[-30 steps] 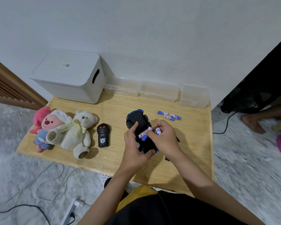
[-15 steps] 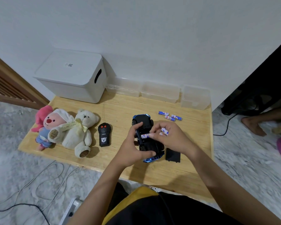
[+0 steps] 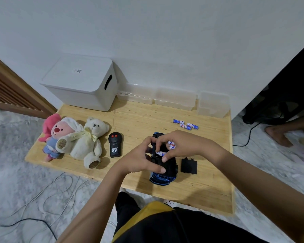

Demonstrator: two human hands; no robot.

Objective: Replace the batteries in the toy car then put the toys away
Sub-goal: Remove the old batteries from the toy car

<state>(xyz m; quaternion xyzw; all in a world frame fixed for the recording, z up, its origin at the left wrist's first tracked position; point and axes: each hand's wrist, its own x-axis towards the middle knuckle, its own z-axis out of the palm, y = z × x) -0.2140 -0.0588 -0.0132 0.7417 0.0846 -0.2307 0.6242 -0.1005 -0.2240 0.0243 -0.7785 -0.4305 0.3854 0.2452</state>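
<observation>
Toy car [image 3: 163,174] upside down on table [image 3: 209,181], gripped by left hand [image 3: 139,160]. Batteries [image 3: 171,145] pinched in right hand [image 3: 184,144]. "27MHz" printed on remote [image 3: 114,144]; "Love" on bear's ribbon [image 3: 79,135].

Two hands cover much of an upturned toy car near the tabletop's front edge.

The left hand [image 3: 139,159] and right hand [image 3: 184,146] hide the middle of the toy car [image 3: 162,176], so how the batteries [image 3: 171,145] sit there cannot be told. Print on the loose batteries [image 3: 185,124] toward the back right corner is too small to read. A foot [image 3: 277,133] is cut off by the right edge. The pink plush [image 3: 54,132] lies partly behind the white bear [image 3: 89,141].
</observation>
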